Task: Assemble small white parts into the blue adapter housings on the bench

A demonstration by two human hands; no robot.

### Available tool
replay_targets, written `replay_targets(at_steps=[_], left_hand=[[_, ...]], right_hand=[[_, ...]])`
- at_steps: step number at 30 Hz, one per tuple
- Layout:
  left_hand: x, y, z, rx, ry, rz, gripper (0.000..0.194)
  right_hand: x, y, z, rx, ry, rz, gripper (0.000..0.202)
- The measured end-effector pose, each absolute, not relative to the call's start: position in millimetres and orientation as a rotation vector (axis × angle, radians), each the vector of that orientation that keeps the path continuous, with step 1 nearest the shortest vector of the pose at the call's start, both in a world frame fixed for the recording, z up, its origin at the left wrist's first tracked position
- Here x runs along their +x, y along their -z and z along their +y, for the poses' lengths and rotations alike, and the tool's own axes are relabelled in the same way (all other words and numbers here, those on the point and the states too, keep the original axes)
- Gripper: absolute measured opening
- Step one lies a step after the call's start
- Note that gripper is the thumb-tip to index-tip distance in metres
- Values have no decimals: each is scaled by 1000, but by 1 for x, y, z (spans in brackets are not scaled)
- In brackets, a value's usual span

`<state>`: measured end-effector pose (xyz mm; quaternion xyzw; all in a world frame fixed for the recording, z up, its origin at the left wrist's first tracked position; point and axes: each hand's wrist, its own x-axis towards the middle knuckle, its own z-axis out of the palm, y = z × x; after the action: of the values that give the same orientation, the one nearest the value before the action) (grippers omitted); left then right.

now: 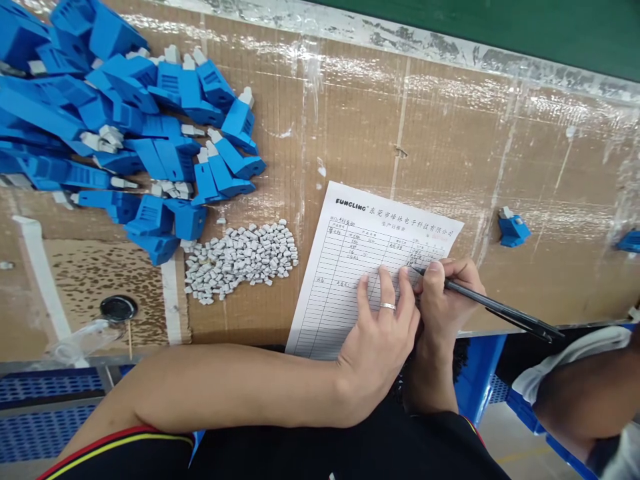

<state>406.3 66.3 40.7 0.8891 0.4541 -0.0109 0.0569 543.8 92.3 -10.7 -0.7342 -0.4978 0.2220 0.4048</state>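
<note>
A printed form (pixel 320 293) with handwriting in its upper rows lies tilted on the cardboard-covered table. My left hand (pixel 383 333), with a ring on one finger, rests on the sheet with its fingers spread and nothing held. Beside it, my right hand (pixel 447 297) grips a black pen (pixel 500 310), whose tip touches the right-hand columns of the form. Left of the paper lies a heap of small light grey pieces (pixel 243 260). Beyond that heap, many blue plastic parts (pixel 165 147) with grey tips are piled at the upper left.
A clear bottle (pixel 85 340) with a black cap (pixel 119 308) lies at the near left edge. Single blue parts (pixel 513 229) sit to the right of the form. Another person's arm (pixel 590 393) is at the lower right. A green surface (pixel 500 27) borders the far side.
</note>
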Motion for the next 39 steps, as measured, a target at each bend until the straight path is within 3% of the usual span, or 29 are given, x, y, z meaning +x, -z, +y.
replay_targets(at_steps=[39], left_hand=[[406,-40,66,2627,-5,1335,46]], right_hand=[[548,17,87,-1883,-534,-1230,30]])
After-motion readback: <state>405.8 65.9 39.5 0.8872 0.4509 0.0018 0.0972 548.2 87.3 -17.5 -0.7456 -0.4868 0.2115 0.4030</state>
